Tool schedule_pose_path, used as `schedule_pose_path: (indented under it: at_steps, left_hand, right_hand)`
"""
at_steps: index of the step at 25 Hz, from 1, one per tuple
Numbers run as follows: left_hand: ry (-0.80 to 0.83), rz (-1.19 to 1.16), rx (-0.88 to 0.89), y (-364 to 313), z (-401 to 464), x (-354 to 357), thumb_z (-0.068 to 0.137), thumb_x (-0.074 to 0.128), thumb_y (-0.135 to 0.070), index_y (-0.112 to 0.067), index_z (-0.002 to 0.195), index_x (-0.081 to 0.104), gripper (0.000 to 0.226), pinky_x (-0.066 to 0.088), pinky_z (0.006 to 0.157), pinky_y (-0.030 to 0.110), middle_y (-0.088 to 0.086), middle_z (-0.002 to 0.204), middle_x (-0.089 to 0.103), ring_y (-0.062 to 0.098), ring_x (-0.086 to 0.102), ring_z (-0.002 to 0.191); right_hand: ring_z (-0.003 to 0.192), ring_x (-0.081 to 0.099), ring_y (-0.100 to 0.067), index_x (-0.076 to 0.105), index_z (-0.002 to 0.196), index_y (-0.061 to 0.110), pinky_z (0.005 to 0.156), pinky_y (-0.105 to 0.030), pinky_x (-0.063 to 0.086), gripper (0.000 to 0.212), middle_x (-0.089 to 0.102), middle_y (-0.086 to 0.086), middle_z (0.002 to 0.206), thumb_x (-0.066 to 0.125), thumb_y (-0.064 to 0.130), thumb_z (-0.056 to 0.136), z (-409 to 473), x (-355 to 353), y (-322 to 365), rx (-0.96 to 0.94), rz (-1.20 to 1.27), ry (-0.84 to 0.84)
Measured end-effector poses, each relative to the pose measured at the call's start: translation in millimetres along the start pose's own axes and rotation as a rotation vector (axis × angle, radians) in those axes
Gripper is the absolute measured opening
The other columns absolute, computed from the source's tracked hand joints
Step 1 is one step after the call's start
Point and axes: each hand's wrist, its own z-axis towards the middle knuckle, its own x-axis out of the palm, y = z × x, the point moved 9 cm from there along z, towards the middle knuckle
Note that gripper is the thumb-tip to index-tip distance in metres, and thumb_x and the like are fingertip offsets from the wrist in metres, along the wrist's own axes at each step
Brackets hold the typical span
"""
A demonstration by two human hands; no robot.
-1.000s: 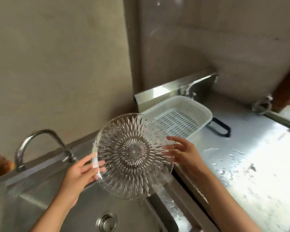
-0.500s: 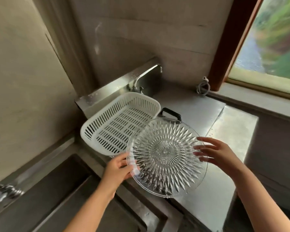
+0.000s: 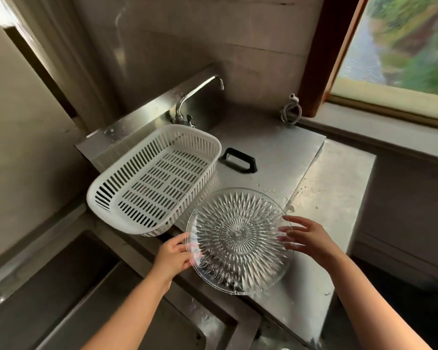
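The glass plate [image 3: 238, 238] is round and clear, with a spiky star pattern. It is low over the front edge of the bench [image 3: 326, 185] and tipped a little. I cannot tell if it touches the steel.

The left hand [image 3: 173, 256] has its grip clamped on the plate's left rim, thumb on top. The right hand [image 3: 311, 238] is at the right rim, its grip apart, with straight, spread fingers against the glass. So 2 hands are on 1 plate.

Just beside the plate, toward the back left, a white basket [image 3: 134, 227] with slots stands on the bench. Its near end pokes out toward the sink [image 3: 61, 286]. A black handle [image 3: 239, 162] lies flat behind the plate. A tap [image 3: 195, 94] stands at the back edge. A grey cord loop [image 3: 291, 111] lies in the back right corner, by the window [image 3: 402, 46].
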Motion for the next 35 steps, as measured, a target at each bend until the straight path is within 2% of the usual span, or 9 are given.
schedule_pose_path:
  at_steps: [5, 9, 12, 16, 20, 25, 29, 32, 35]
  left_hand:
    - [-0.005, -0.011, -0.025, 11.4, 4.5, -1.9, 0.077, 0.053, 0.021, -0.011, 0.133, 0.047, 0.065, 0.057, 0.056, 0.018, 0.014, 0.117, 0.062, 0.027, 0.066, 0.096]
    - [-0.003, -0.035, -0.034, 13.7, 2.3, -4.9, 0.077, 0.059, 0.014, -0.013, 0.132, 0.047, 0.063, 0.057, 0.065, 0.024, 0.014, 0.119, 0.063, 0.026, 0.066, 0.099]
    - [-0.001, -0.038, -0.040, 12.3, -3.7, -12.6, 0.077, 0.064, 0.007, -0.012, 0.135, 0.043, 0.064, 0.054, 0.080, 0.033, 0.015, 0.119, 0.064, 0.027, 0.065, 0.101]
    - [-0.040, -0.020, 0.007, 0.3, -19.0, -38.0, 0.082, 0.062, 0.000, -0.016, 0.135, 0.043, 0.059, 0.053, 0.079, 0.031, 0.008, 0.109, 0.066, 0.020, 0.067, 0.094]
    - [-0.068, -0.029, 0.018, -0.4, -44.8, -66.9, 0.083, 0.063, -0.008, -0.020, 0.133, 0.046, 0.054, 0.053, 0.076, 0.026, -0.001, 0.103, 0.068, 0.014, 0.068, 0.092]
    - [-0.188, -0.141, 0.005, 28.2, -100.2, -134.5, 0.085, 0.061, -0.014, -0.020, 0.132, 0.046, 0.050, 0.048, 0.087, 0.033, 0.002, 0.111, 0.066, 0.019, 0.066, 0.099]
    - [-0.446, -0.307, -0.005, 80.2, -169.7, -221.0, 0.087, 0.058, -0.014, -0.019, 0.130, 0.046, 0.045, 0.044, 0.093, 0.033, 0.003, 0.114, 0.063, 0.019, 0.064, 0.098]
    - [-0.652, -0.416, -0.028, 125.0, -228.4, -276.2, 0.087, 0.058, -0.013, -0.018, 0.127, 0.049, 0.041, 0.044, 0.091, 0.031, 0.001, 0.110, 0.065, 0.016, 0.065, 0.094]
    - [-0.891, -0.569, 0.002, 177.8, -303.3, -329.1, 0.088, 0.057, -0.012, -0.016, 0.124, 0.051, 0.037, 0.044, 0.076, 0.024, 0.002, 0.103, 0.065, 0.014, 0.064, 0.086]
  right_hand:
    - [0.067, 0.073, -0.019, 0.057, 0.119, 0.007, 0.051, -0.024, 0.055, 0.045, 0.067, -0.018, 0.099, 0.049, -0.016, 0.081, 1.2, 0.2, -8.9, 0.032, -0.014, -0.003]
    - [0.075, 0.069, -0.027, 0.056, 0.120, 0.003, 0.058, -0.029, 0.060, 0.041, 0.065, -0.023, 0.104, 0.054, -0.013, 0.082, -1.0, -2.0, -8.1, 0.025, -0.080, -0.047]
    - [0.080, 0.064, -0.030, 0.058, 0.119, 0.003, 0.063, -0.032, 0.058, 0.042, 0.063, -0.026, 0.107, 0.066, -0.002, 0.078, -8.0, -12.9, 8.4, -0.047, -0.317, -0.191]
    - [0.083, 0.067, -0.031, 0.063, 0.114, 0.009, 0.075, -0.041, 0.056, 0.044, 0.067, -0.018, 0.106, 0.075, 0.009, 0.071, -25.2, 0.7, 52.5, -0.175, -0.586, -0.298]
    - [0.084, 0.065, -0.028, 0.060, 0.116, 0.006, 0.071, -0.032, 0.056, 0.043, 0.065, -0.019, 0.104, 0.072, 0.004, 0.074, -38.7, 85.0, 68.6, -0.176, -0.492, 0.020]
    - [0.079, 0.061, -0.023, 0.061, 0.112, 0.005, 0.061, -0.021, 0.053, 0.037, 0.063, -0.018, 0.098, 0.067, -0.005, 0.077, -56.9, 230.3, 58.3, -0.175, -0.518, 0.369]
    - [0.057, 0.059, -0.009, 0.060, 0.111, 0.000, 0.050, -0.017, 0.048, 0.036, 0.059, -0.012, 0.083, 0.062, -0.013, 0.077, -80.5, 364.1, 20.2, -0.198, -0.656, 0.670]
    - [0.070, 0.059, -0.021, 0.062, 0.110, 0.005, 0.061, -0.030, 0.050, 0.037, 0.065, -0.009, 0.086, 0.067, -0.008, 0.075, -112.5, 447.8, -13.4, -0.241, -0.810, 0.855]
    - [0.072, 0.064, -0.014, 0.063, 0.107, 0.016, 0.065, -0.027, 0.052, 0.036, 0.068, -0.003, 0.092, 0.070, 0.001, 0.075, -171.2, 543.7, -56.8, -0.301, -0.941, 1.084]
